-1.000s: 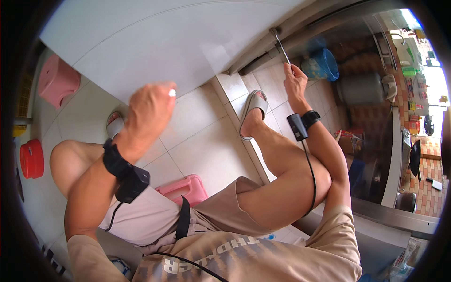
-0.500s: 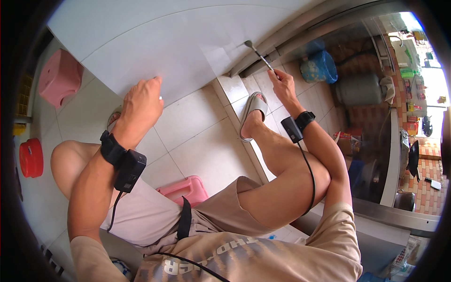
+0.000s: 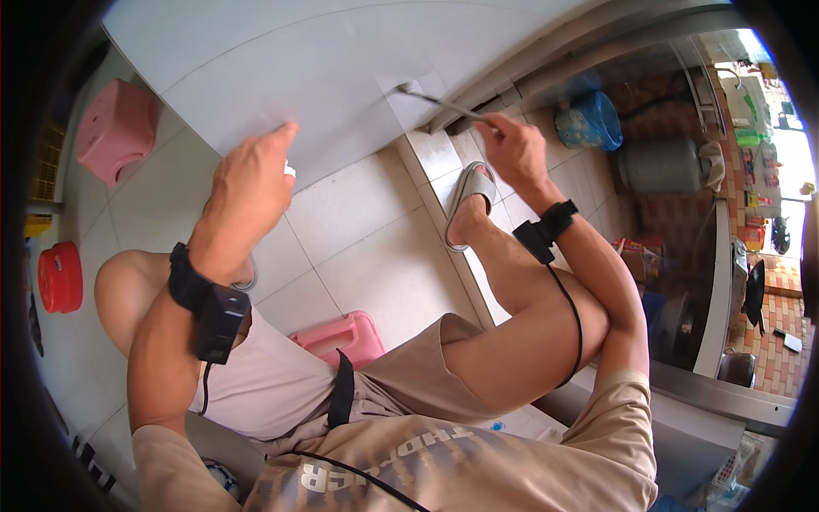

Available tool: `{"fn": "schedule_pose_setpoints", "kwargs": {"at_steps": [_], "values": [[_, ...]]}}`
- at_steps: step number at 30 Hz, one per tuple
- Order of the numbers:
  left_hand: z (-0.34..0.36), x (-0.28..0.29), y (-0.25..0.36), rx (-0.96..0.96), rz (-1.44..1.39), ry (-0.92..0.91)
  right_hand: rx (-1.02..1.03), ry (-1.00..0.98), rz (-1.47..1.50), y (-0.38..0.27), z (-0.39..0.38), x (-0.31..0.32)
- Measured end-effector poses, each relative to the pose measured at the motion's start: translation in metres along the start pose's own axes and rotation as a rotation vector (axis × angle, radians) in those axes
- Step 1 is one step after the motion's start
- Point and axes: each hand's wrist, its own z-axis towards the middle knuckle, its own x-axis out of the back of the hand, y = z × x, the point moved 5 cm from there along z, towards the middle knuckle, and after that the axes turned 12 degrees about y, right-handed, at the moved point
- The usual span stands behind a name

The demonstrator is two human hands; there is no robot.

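R hand [image 3: 516,155], upper ctr, clamped on rod [image 3: 448,106] end, prob. for reach. L hand [image 3: 250,181] curled; can't tell if gripping white bit [image 3: 290,171].

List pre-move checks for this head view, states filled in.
1. Right hand gripping the slim rod-like tool: ok, fingers closed on its near end.
2. Tool's far end touching the white panel: cannot tell; they overlap in view, contact unclear.
3. Small white object in left hand identified: cannot tell, mostly hidden.
4. Pink stool apart from both hands: ok, off to the left.
5. Black wrist device strapped on left wrist: ok, cable attached.
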Motion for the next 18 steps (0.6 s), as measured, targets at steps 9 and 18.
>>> {"fn": "schedule_pose_setpoints", "kwargs": {"at_steps": [9, 18], "values": [[-0.013, -0.055, -0.006, -0.08, 0.139, -0.238, 0.222, -0.227, 0.031, -0.055, -0.009, -0.051], [-0.015, -0.077, -0.029, -0.103, 0.162, -0.221, -0.021, -0.255, -0.231, 0.036, -0.019, -0.033]]}}
